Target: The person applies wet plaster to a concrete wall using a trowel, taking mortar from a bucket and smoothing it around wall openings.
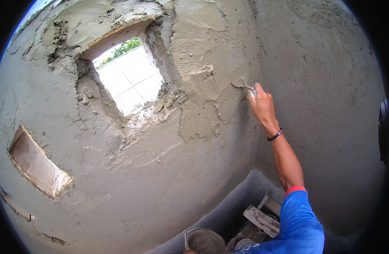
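Up at the wet, roughly plastered wall (205, 106), my right hand (260, 103) grips the handle of a small trowel (241, 84), whose blade meets the mortar right of the square window opening (128, 78). A beaded bracelet (274, 136) circles that wrist. Only a sliver of my left hand (189, 252) shows at the lower edge, closed on the wire handle of a bucket (207, 241) with grey mortar in it; most of that hand is out of view.
A smaller recessed opening (40, 163) sits low on the left wall. The smoother right wall (317, 84) meets the window wall at a corner. Below are a grey ledge (194, 226) and stacked dusty boards (262, 220). A dark object (383, 129) shows at the right rim.
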A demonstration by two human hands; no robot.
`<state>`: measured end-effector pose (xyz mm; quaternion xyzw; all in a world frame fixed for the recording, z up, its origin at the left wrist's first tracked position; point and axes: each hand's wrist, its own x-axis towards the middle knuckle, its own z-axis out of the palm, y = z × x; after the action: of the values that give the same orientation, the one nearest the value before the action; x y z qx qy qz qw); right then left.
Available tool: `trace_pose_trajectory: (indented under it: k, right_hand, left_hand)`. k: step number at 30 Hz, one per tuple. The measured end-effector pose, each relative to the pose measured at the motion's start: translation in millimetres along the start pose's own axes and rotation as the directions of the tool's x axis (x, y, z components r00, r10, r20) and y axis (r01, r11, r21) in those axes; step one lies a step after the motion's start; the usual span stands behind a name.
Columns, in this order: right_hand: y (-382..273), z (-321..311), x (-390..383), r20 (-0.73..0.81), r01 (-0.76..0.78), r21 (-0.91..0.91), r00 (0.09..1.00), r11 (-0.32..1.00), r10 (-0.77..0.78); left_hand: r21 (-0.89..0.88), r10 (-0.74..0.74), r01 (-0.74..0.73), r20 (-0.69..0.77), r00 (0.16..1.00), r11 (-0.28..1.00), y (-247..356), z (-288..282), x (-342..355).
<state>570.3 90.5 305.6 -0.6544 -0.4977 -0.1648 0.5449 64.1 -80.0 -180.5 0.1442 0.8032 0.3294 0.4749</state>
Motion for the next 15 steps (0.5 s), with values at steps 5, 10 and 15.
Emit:
trace_pose_trajectory:
  k: [5, 10, 15]
  right_hand:
    - [25.7, 21.8, -52.4, -0.015, -0.127, 0.174, 0.991, 0.976, 0.131]
    - [-39.0, -10.7, -72.8, 0.141, -0.311, 0.429, 0.95, 0.848, 0.277]
    - [-90.1, -11.9, -60.4, 0.211, -0.123, 0.318, 0.976, 0.94, 0.056]
  left_hand:
    - [-0.001, -0.014, 0.014, -0.016, 1.0, 1.0, 1.8, -2.6, 3.6]
    - [-0.016, -0.02, 0.02, -0.045, 0.999, 1.0, 2.3, -10.7, 7.3]
    - [-0.013, -0.032, 0.031, -0.062, 0.998, 0.999, 1.6, -13.5, 8.3]
